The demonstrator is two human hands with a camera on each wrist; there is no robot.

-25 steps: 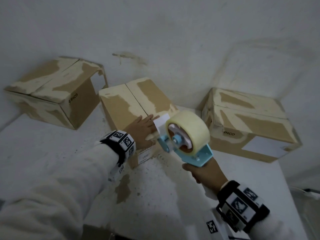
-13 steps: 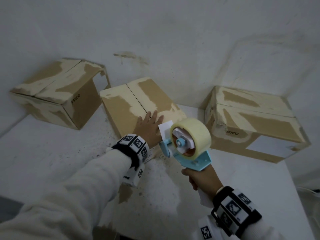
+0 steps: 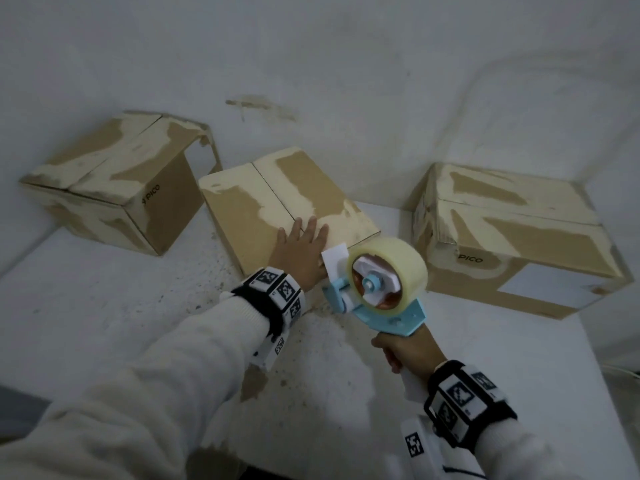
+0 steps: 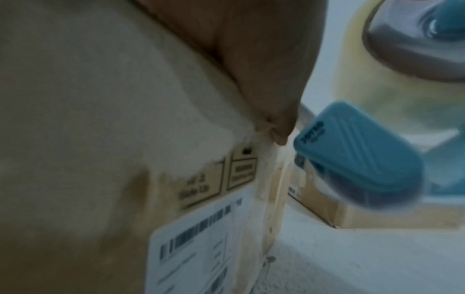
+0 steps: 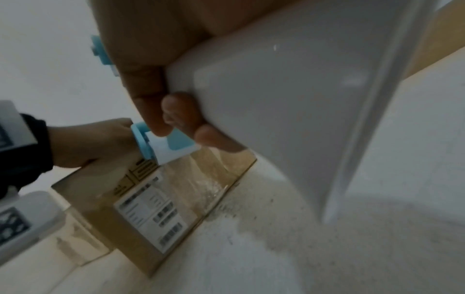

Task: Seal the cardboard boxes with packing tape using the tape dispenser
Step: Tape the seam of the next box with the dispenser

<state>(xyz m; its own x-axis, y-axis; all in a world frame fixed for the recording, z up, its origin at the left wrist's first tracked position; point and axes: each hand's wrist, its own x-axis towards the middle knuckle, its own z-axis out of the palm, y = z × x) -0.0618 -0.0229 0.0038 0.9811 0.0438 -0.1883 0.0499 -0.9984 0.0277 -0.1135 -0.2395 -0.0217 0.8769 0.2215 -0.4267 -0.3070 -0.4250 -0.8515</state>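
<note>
The middle cardboard box [image 3: 249, 216] stands on the white table [image 3: 104, 306], its two top flaps meeting in a seam. My left hand [image 3: 301, 247] lies flat on the box top near its front edge, fingers straight. My right hand [image 3: 407, 351] grips the handle of the light-blue tape dispenser [image 3: 377, 296], which carries a roll of clear tape [image 3: 398, 258]. The dispenser's front sits at the box's near right corner, beside my left hand. In the right wrist view my fingers [image 5: 151, 103] curl round the white handle [image 5: 289, 99], above the box's front face with its label [image 5: 151, 210].
A second cardboard box [image 3: 114, 181] stands at the back left, one flap raised. A third, wider box [image 3: 519, 237] lies at the right against the wall. The table's right edge [image 3: 595, 358] drops off near that box. The table surface is scuffed and stained.
My left hand has slid further up onto the box top and flattened. The dispenser has stayed at the box's front right corner.
</note>
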